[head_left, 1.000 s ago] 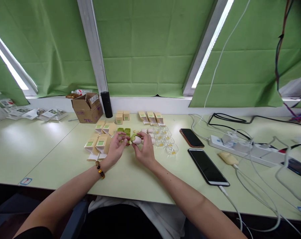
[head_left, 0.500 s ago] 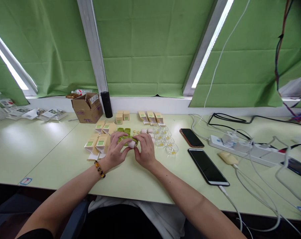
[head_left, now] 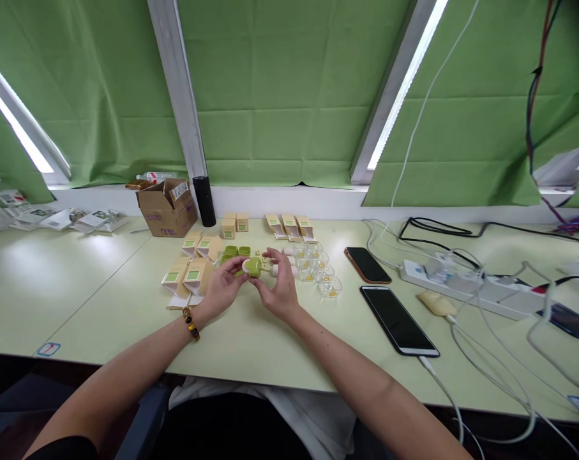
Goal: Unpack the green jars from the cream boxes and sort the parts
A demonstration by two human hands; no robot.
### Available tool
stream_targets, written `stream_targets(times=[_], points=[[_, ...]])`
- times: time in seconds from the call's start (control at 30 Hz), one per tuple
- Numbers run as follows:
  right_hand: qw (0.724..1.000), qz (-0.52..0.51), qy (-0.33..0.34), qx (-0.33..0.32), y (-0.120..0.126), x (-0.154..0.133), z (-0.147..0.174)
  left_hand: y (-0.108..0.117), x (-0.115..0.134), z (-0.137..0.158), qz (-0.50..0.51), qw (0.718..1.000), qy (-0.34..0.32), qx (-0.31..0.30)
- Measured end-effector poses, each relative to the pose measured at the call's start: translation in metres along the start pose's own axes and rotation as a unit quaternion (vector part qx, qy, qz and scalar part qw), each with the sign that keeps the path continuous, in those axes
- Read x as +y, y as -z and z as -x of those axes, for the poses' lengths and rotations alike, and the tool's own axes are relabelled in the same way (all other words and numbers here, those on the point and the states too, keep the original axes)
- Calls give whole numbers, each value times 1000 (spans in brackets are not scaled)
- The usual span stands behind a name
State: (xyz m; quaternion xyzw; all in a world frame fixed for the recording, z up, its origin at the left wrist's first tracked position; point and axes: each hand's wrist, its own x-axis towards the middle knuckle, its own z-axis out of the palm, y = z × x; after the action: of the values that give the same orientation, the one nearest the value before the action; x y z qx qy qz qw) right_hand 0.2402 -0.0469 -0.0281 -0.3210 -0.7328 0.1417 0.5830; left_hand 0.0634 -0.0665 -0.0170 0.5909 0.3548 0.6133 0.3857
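Between the fingertips of my left hand (head_left: 226, 281) is a small rounded green case (head_left: 253, 267) with a white end toward that hand. Close by on the right, my right hand (head_left: 280, 287) has its thumb and fingers apart, the thumb at or just under the case's lower edge. Several green pieces (head_left: 230, 250) lie just behind the left fingers. Beyond the right fingers are small white cylindrical pieces (head_left: 289, 271), partly hidden, and tiny yellowish bits. Several clear cups (head_left: 330, 287) with something yellow inside stand to the right.
Open kraft boxes with green squares (head_left: 197, 275) stand left of my hands; more kraft boxes (head_left: 290, 227) stand behind. Farther back are a cardboard carton (head_left: 167, 211) and a black cylinder (head_left: 204, 201). Two phones (head_left: 399, 321), a power strip (head_left: 461, 289) and loose cables lie on the right.
The case has turned, so its green side now shows and its white end points left. My right fingers have spread away from it; my left hand keeps hold.
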Motion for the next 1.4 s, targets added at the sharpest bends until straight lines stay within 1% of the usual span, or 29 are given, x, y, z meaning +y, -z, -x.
stream_targets(times=[0.03,0.1,0.2,0.27,0.37,0.47,0.57,0.67,0.8,0.87,0.97,1.1,1.27,1.4], points=[[1000,-8,-7,-4,-1,0,0,-1,-1,-1,23,1000,16,-1],[999,-22,-21,-12,-3,1,1,-1,-2,-1,26,1000,11,2],[997,-60,-47,-22,-7,2,1,-1,1,-2,-27,999,-38,13],[993,-93,-67,-25,-8,1,1,0,3,-3,-60,996,-59,14],[986,-131,-96,-28,-9,-1,1,2,3,-5,-90,994,-65,15],[979,-161,-119,-47,-8,-3,1,5,2,-5,-135,988,-71,16],[975,-168,-131,-56,-7,-4,1,9,3,-2,-237,964,-115,18],[981,-142,-121,-44,-6,-6,2,12,4,2,-324,926,-192,-2],[990,-99,-86,-55,-7,-9,5,12,3,6,-397,874,-273,-55],[992,-82,-73,-63,-7,-9,5,11,3,6,-424,853,-297,-70],[991,-87,-77,-65,-8,-6,6,9,3,6,-456,827,-320,-76],[988,-108,-85,-64,-9,-2,6,9,3,5,-479,808,-333,-80],[989,-103,-87,-61,-10,-1,7,9,4,4,-488,803,-328,-93],[993,-75,-71,-58,-10,-2,8,10,6,3,-494,797,-333,-97]])
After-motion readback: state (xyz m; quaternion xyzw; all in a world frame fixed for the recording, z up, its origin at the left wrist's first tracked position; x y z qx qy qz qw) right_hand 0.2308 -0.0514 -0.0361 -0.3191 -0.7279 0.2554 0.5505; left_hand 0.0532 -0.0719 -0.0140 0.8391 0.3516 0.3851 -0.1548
